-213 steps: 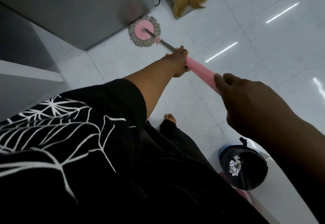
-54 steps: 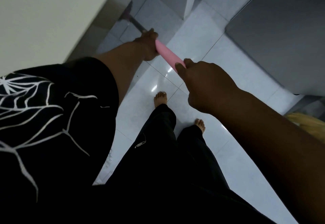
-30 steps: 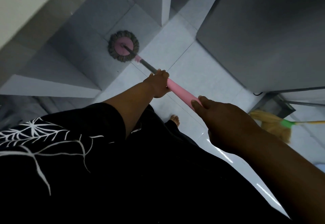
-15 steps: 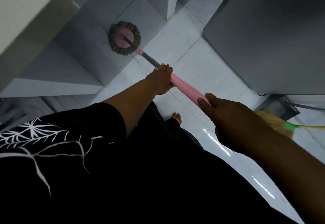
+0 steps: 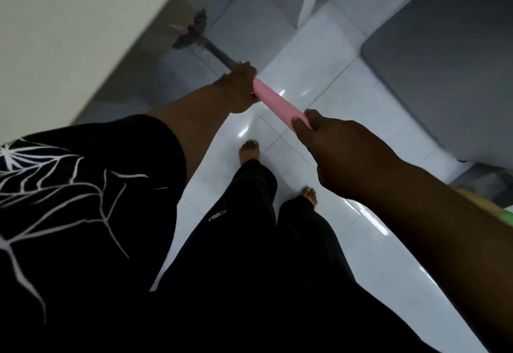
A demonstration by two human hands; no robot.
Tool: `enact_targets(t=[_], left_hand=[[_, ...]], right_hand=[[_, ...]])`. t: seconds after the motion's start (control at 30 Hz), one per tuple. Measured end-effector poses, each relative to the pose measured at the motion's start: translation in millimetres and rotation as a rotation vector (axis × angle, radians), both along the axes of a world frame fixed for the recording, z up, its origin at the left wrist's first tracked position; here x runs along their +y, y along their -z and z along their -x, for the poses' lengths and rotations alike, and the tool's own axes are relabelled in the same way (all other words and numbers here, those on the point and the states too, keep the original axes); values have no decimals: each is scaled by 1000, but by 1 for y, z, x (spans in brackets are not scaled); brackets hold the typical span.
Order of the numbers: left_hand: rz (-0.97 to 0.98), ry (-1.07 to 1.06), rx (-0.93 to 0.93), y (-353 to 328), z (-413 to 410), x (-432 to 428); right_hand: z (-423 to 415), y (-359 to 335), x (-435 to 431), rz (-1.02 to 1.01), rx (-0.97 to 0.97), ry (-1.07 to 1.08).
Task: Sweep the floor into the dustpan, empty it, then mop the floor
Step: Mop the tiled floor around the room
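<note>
Now, left hand (image 5: 240,86): was stretched forward at arm's length, fingers wrapped round the mop handle (image 5: 273,103) where the pink grip met the grey shaft.
Right hand (image 5: 341,153): was held nearer the body, thumb and fingers curled round the top end of the pink grip.
Mop head (image 5: 191,33): was seen blurred and edge-on, low by the foot of the wall (image 5: 69,33).
Feet (image 5: 249,150): were planted bare on the glossy white floor (image 5: 319,80).
Change from half a second earlier: the mop head, then shown as a flat round disc out on the tiles, was brought up to the wall; both grips were kept unchanged; the broom (image 5: 499,208) was reduced to a sliver at the right edge.
</note>
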State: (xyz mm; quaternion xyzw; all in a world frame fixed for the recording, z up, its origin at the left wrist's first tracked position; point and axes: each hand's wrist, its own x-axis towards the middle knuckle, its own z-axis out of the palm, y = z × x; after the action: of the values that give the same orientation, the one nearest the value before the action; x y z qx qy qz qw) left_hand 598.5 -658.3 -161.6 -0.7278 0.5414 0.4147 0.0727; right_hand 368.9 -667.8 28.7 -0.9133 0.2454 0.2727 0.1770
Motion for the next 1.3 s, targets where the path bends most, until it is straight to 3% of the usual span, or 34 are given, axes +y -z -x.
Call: enact_targets(t=[0.27, 0.53, 0.93, 1.3], left_hand=[[-42, -32, -75, 19, -68, -29], [-55, -37, -98, 13, -68, -11], [-43, -24, 9, -36, 75, 67], [13, 130, -2, -63, 209, 125]], right_hand=[[-66, 34, -22, 7, -51, -28], [-71, 32, 6, -30, -84, 29], [65, -28, 66, -41, 44, -9], [201, -76, 113, -70, 145, -8]])
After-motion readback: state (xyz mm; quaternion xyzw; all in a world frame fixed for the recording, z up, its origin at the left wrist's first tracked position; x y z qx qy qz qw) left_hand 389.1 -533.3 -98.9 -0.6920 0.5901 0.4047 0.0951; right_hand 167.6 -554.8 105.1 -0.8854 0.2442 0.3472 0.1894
